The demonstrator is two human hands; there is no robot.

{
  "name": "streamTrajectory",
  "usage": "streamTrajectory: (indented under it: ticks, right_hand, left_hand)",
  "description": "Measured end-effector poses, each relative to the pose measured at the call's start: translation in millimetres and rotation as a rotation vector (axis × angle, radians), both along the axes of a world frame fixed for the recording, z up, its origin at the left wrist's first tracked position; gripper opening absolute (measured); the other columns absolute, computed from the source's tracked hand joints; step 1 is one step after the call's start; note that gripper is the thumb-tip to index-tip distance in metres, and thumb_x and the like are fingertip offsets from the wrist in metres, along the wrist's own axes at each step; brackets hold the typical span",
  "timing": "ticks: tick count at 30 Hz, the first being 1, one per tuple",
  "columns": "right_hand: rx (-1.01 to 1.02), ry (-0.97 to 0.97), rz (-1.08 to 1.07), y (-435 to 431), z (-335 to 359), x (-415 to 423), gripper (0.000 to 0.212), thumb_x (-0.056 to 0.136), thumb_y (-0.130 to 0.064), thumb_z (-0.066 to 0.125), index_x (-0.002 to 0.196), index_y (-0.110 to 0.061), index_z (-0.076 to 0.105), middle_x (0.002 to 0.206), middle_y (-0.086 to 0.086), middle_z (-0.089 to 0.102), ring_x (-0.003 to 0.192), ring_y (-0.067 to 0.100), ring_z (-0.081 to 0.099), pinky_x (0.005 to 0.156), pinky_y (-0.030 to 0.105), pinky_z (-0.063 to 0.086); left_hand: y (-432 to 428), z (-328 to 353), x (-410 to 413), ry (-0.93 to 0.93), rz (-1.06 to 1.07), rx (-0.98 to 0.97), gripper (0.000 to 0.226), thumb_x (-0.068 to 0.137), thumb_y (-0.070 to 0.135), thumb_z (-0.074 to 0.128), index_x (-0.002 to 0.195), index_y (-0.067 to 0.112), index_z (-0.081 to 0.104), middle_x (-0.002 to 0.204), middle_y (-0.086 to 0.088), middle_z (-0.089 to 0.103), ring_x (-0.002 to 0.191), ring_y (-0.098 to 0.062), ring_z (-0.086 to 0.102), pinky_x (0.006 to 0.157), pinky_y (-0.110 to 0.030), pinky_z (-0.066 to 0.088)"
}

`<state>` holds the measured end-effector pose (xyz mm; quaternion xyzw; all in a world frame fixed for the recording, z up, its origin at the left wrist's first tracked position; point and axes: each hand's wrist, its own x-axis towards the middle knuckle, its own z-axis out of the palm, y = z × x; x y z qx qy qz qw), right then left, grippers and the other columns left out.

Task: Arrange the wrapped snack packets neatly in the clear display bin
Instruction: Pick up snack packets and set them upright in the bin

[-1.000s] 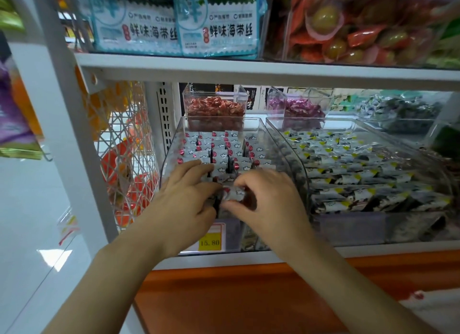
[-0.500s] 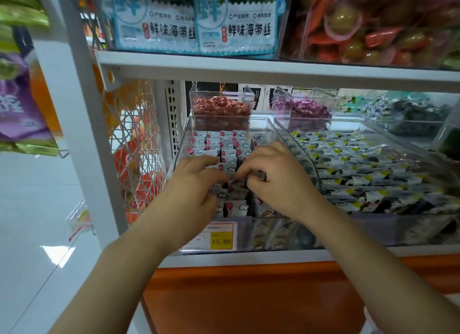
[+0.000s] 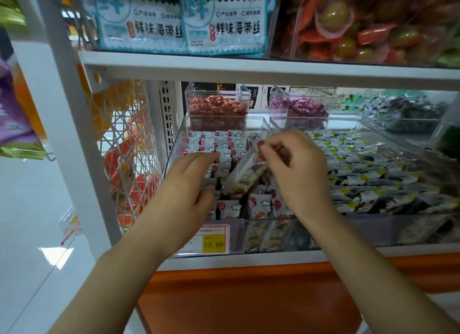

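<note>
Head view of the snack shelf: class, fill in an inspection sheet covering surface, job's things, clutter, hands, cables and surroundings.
Surface: white metal shelf carrying clear bins.
Job's things: clear plastic display bin holds rows of white cloud-print snack packets; one tilted packet held above them.
Clutter: front packets sit unevenly.
Grippers: left hand rests straight-fingered on the rows; right hand pinches the tilted packet.
Cables: nothing seen.
Surroundings: yellow price tag; neighbouring bin of black-and-yellow packets.

Yellow price tag [image 3: 213, 244], seaweed bags [image 3: 224, 24] overhead
</note>
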<state>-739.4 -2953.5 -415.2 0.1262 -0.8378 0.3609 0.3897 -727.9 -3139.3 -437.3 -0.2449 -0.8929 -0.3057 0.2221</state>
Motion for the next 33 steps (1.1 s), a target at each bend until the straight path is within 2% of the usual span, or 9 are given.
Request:
streamTrajectory:
  ticks: [3,5,7,14,16,18,21,25,33]
  right_hand:
    - [-0.146,0.043,-0.020,9.2,-1.2,11.3,0.005,0.090,-0.012,0.059,0.087,-0.010,0.063,0.079,0.000,0.058,0.067,0.010,0.057,0.064,0.016,0.046]
    - [-0.294,0.004,0.034,14.0,-0.2,16.3,0.010,0.091,-0.013,0.057,0.082,-0.015,0.059,0.075,0.004,0.062,0.061,0.017,0.061,0.057,0.025,0.051]
    - [-0.438,-0.061,0.126,16.9,0.1,21.1,0.012,0.092,-0.011,0.056,0.080,-0.014,0.059,0.069,0.003,0.063,0.053,0.013,0.062,0.052,0.021,0.052]
    - [-0.893,-0.300,0.403,22.9,-4.4,24.7,0.011,0.086,-0.010,0.060,0.078,-0.005,0.065,0.061,0.000,0.066,0.053,0.012,0.063,0.051,0.022,0.054]
    - [-0.973,-0.354,0.493,24.9,-4.6,24.5,0.011,0.077,-0.014,0.064,0.080,-0.004,0.068,0.065,0.004,0.068,0.057,0.013,0.065,0.053,0.021,0.054]
    - [-1.023,-0.408,0.579,27.6,-4.2,24.4,0.017,0.071,-0.012,0.064,0.085,-0.004,0.069,0.070,0.006,0.070,0.062,0.014,0.067,0.056,0.020,0.055]
    - [-1.049,-0.475,0.630,28.4,-3.7,24.3,0.024,0.076,0.001,0.059,0.099,0.001,0.064,0.075,0.008,0.072,0.067,0.017,0.069,0.059,0.020,0.055]
    - [-1.129,-0.496,0.631,26.4,-5.3,24.2,0.021,0.084,0.011,0.051,0.101,0.003,0.061,0.071,0.010,0.071,0.066,0.018,0.070,0.057,0.019,0.055]
    - [-1.232,-0.457,0.611,29.8,-6.6,22.8,0.024,0.083,0.011,0.051,0.104,0.004,0.060,0.071,0.009,0.072,0.067,0.019,0.071,0.058,0.019,0.056]
  left_hand:
    - [5.4,-1.0,4.3,-0.026,-0.006,0.091,0.050,0.095,0.026,0.047,0.142,0.034,0.031,0.138,0.011,0.040,0.122,-0.004,0.040,0.094,-0.018,0.032]
    - [10.0,0.9,7.7,-0.063,-0.011,0.169,0.050,0.093,0.034,0.047,0.141,0.035,0.032,0.132,0.014,0.044,0.108,0.010,0.047,0.084,-0.009,0.037]
    - [14.7,4.1,10.4,-0.130,-0.027,0.265,0.049,0.091,0.035,0.048,0.139,0.032,0.037,0.119,0.018,0.052,0.095,0.015,0.052,0.070,-0.004,0.044]
    - [20.0,11.9,13.0,-0.442,-0.072,0.732,0.016,0.085,0.030,0.057,0.096,0.025,0.067,0.074,0.011,0.066,0.067,-0.004,0.065,0.062,-0.016,0.053]
    - [20.0,11.2,12.0,-0.506,-0.084,0.813,0.026,0.076,0.040,0.058,0.091,0.021,0.068,0.065,0.013,0.062,0.064,-0.008,0.066,0.069,-0.031,0.057]
    - [18.2,10.0,9.5,-0.528,-0.089,0.883,0.035,0.070,0.042,0.059,0.089,0.014,0.065,0.062,0.008,0.060,0.058,-0.009,0.064,0.068,-0.042,0.048]
    - [15.9,9.5,7.1,-0.586,-0.144,1.011,0.025,0.071,0.038,0.060,0.079,0.015,0.063,0.058,0.001,0.054,0.046,-0.010,0.055,0.058,-0.033,0.042]
    - [16.7,10.5,4.7,-0.660,-0.228,1.227,0.011,0.071,0.024,0.062,0.067,0.019,0.070,0.059,-0.001,0.051,0.045,-0.005,0.049,0.045,-0.015,0.047]
    - [15.1,15.2,6.1,-0.684,-0.335,1.300,0.037,0.063,-0.003,0.060,0.095,0.012,0.070,0.067,0.002,0.055,0.065,-0.008,0.063,0.066,-0.017,0.054]
